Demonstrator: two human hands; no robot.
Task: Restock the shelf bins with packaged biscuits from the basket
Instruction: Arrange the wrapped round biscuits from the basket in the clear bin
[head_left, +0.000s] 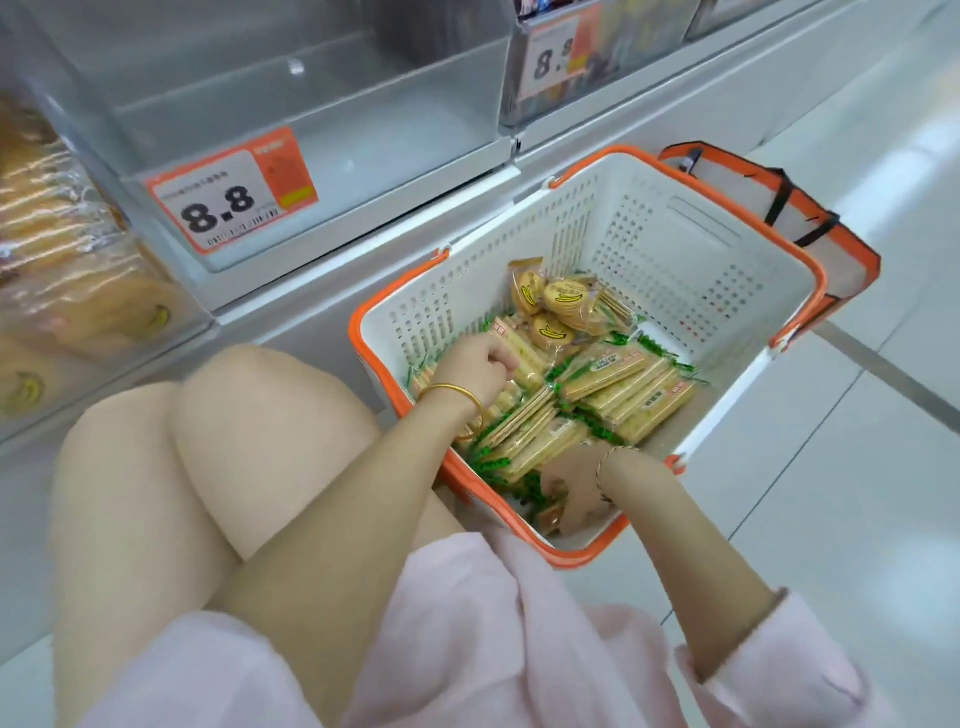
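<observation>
Shop floor (857, 467) | basket (675, 249) | left hand (475, 371) grips packs (623, 387) | right hand (574, 493) perhaps likewise

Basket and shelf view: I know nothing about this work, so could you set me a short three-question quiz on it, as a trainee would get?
1. True or false: the clear bin behind the 8.8 price tag is full of biscuits.
2. Where are the left hand and the right hand? A on the shelf; B inside the basket; C flat on the floor.
3. Fill in: the round packs in the basket show a picture of a ____.
Key: 1 false; 2 B; 3 banana.
</observation>
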